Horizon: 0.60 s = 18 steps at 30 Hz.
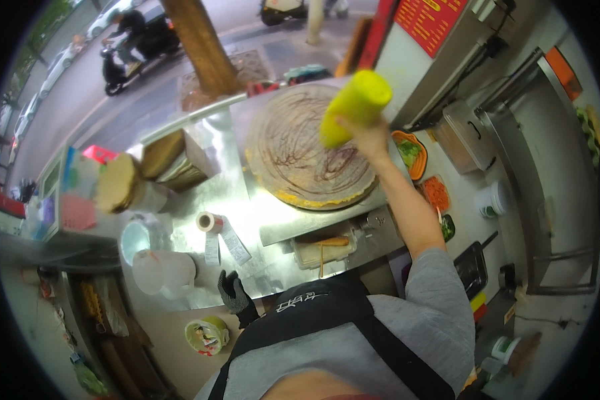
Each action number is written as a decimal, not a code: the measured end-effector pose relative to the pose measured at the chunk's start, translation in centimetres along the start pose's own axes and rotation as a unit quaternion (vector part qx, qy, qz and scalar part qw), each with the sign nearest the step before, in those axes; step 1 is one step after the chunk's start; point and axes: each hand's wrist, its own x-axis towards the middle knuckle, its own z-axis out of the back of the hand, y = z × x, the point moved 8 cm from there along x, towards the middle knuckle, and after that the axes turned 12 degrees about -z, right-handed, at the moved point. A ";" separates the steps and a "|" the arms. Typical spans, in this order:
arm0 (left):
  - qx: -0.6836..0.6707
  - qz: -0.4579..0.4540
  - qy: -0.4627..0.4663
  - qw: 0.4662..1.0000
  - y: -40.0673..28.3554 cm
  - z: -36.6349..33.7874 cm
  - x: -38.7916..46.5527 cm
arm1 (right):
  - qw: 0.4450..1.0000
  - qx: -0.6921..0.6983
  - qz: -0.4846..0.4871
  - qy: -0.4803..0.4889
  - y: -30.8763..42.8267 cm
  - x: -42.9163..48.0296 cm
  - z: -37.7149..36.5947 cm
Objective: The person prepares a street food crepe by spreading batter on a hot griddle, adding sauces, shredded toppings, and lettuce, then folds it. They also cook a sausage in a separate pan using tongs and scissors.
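My right hand (367, 135) grips a yellow-green plastic bottle (352, 107), tilted above a large thin crepe (290, 145). Dark brown sauce lines streak the crepe, and yellow egg shows along its near rim. Under it lies a round griddle (325, 207), mostly covered. The bottle's lower end and whatever leaves it are hard to make out. My left hand (235, 295), in a dark dotted work glove, hangs at the near edge of the steel counter (265, 272). It holds nothing, and its fingers are a little apart. Beyond it lies a label roll (210, 222) with printed slips (235, 245).
A tub (305, 255) with a wooden spreader (332, 241) sits before the griddle. Right of my forearm are an orange basket of lettuce (409, 152) and shredded carrot (435, 192). White containers (160, 272) stand at left, above a waste bin (207, 335). A scooter rider (130, 37) is outside.
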 end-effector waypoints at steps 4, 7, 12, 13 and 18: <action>-0.010 -0.054 0.057 0.997 -4.0 -3.0 2.8 | 0.994 -0.051 -0.082 -0.040 -1.7 -0.9 2.4; -0.043 -0.051 0.082 0.994 -4.5 -4.4 3.8 | 0.987 0.056 -0.053 -0.138 -2.0 -1.5 6.7; -0.069 -0.024 0.149 0.986 -3.5 -6.1 4.6 | 0.991 0.070 -0.037 -0.110 -3.3 -7.3 4.9; -0.045 -0.041 0.162 0.985 -3.9 -6.5 4.7 | 0.993 0.057 -0.024 -0.105 -2.8 -8.1 4.7; -0.030 -0.075 0.168 0.983 -7.0 -9.2 5.4 | 0.935 0.206 -0.120 -0.261 -6.1 -7.4 11.6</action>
